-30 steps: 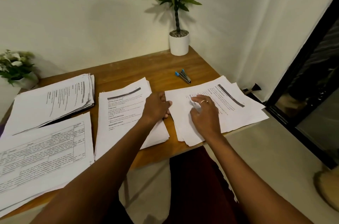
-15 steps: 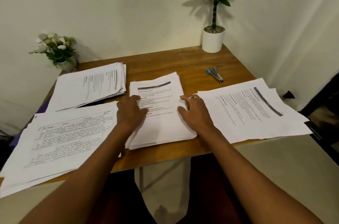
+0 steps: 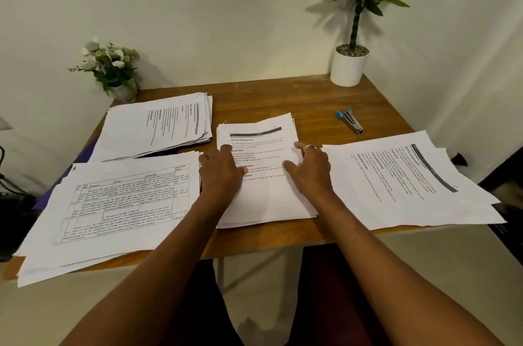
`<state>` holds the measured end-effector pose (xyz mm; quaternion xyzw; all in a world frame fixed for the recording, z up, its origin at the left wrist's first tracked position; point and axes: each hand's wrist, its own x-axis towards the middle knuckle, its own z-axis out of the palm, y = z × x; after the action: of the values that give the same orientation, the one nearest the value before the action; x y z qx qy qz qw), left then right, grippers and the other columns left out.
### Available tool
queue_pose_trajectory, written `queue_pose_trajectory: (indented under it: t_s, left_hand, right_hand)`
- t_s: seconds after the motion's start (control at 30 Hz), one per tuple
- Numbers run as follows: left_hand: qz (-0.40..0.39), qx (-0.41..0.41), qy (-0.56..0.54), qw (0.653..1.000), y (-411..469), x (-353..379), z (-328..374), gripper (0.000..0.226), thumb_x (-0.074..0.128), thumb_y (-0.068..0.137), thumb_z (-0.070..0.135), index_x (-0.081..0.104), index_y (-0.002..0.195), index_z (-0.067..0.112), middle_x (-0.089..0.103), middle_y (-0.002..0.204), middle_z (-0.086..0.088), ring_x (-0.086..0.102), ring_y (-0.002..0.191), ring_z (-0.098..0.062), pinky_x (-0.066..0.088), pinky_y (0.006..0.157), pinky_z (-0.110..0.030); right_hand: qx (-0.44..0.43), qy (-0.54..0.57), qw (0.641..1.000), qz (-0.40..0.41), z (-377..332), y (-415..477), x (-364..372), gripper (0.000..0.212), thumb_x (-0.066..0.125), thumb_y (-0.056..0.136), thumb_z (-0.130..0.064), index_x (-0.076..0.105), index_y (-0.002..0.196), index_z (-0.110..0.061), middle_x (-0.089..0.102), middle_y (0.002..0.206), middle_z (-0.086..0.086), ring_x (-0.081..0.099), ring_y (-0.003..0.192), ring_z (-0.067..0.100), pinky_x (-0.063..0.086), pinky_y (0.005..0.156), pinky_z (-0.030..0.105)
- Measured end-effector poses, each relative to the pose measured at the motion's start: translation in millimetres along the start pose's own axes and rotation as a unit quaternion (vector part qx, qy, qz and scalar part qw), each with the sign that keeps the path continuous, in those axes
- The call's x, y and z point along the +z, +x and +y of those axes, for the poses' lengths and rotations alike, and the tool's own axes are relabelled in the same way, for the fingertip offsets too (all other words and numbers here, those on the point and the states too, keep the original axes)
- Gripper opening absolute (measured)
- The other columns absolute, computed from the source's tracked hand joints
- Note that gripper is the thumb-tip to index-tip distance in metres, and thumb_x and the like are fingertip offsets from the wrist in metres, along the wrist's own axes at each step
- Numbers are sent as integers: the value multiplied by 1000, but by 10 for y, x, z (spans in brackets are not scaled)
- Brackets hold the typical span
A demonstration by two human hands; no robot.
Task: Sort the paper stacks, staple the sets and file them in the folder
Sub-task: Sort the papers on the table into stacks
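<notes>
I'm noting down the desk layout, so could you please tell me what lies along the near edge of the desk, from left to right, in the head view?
From the left: paper stack with the printed table → left hand → middle paper stack → right hand → right paper stack.

The right hand point(image 3: 310, 168) no longer presses on the right-hand stack point(image 3: 410, 184), where its fingers were a second ago. It now rests on the right side of the middle stack point(image 3: 263, 198). The left hand point(image 3: 219, 175), which was at that stack's right edge, now lies flat on its left side, fingers on the printed page. Both hands flank the one stack, much as they did half a second ago. The view sits further left: the small flower pot point(image 3: 113, 68) shows whole, and the dark door frame at the right is almost out of sight.
</notes>
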<state>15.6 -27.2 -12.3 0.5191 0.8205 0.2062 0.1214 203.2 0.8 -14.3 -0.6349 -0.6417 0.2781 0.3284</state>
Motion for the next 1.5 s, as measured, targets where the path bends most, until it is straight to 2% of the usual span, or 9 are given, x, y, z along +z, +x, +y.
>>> queue_pose_trajectory:
  t_s: [0.2, 0.37, 0.6, 0.83, 0.97, 1.2, 1.3, 1.37, 1.5]
  left_hand:
    - [-4, -7, 2, 1000, 17, 1, 12, 65, 80, 85, 35, 48, 140, 18, 49, 143, -15, 36, 136, -38, 39, 107, -54]
    - [-5, -8, 6, 1000, 13, -4, 12, 65, 80, 85, 36, 48, 139, 18, 50, 141, -15, 37, 135, -37, 41, 106, -53]
    - [-1, -8, -2, 1000, -9, -8, 14, 64, 79, 86, 36, 49, 138, 16, 51, 140, -15, 39, 134, -37, 41, 105, -51]
    - [4, -14, 4, 1000, -31, -10, 39, 65, 79, 86, 37, 49, 140, 17, 51, 142, -14, 41, 134, -36, 42, 105, -49]
    - [2, -14, -4, 1000, -38, -7, 30, 64, 78, 87, 36, 48, 141, 18, 49, 144, -14, 39, 135, -37, 40, 106, -50]
    - [4, -11, -5, 1000, -74, -31, 37, 64, 77, 88, 35, 47, 141, 17, 48, 144, -15, 38, 135, -36, 41, 107, -50]
    - [9, -7, -9, 1000, -80, -43, 37, 66, 78, 86, 37, 47, 141, 18, 49, 144, -14, 38, 135, -36, 41, 107, -52]
    - [25, -5, -19, 999, -75, -69, 40, 68, 78, 86, 41, 46, 142, 20, 48, 147, -11, 37, 137, -36, 39, 108, -53]
    - [63, 1, -113, 992, -78, -150, 75, 65, 73, 90, 45, 45, 144, 22, 46, 151, -7, 36, 141, -32, 36, 112, -52]
  right_hand:
    - [-2, 2, 1000, 10, 10, 9, 3, 41, 74, 92, -27, 60, 131, -24, 63, 136, 1, 54, 125, 21, 29, 100, 27]
    - [13, 55, 998, 15, -50, 11, -5, 45, 77, 90, -24, 58, 131, -24, 60, 138, 1, 57, 124, 21, 44, 111, 44]
    - [14, 18, 1000, 21, -17, 53, 38, 40, 75, 91, -23, 62, 129, -23, 62, 137, 2, 55, 126, 23, 32, 103, 30]
    - [-31, -44, 997, 63, -62, 9, -23, 27, 70, 95, -26, 70, 122, -24, 70, 126, -1, 61, 115, 22, 27, 97, 30]
    - [-48, -56, 996, 59, -112, -47, -30, 26, 68, 97, -24, 71, 123, -22, 69, 129, 1, 56, 120, 23, 35, 102, 35]
    - [18, 82, 996, -39, -128, -11, -86, 54, 73, 93, -20, 51, 143, -18, 58, 144, 2, 61, 125, 24, 47, 77, 15]
    - [32, 112, 992, -51, -129, 14, -150, 49, 71, 95, -22, 54, 140, -15, 61, 140, 2, 61, 124, 21, 47, 81, 19]
    - [53, 163, 984, -45, -127, 18, -221, 42, 69, 97, -22, 56, 136, -15, 64, 129, -3, 62, 115, 14, 46, 71, 15]
    - [103, 296, 949, -42, -75, 44, -369, 23, 67, 97, -19, 60, 116, -29, 69, 115, -9, 68, 103, 11, 57, 77, 26]
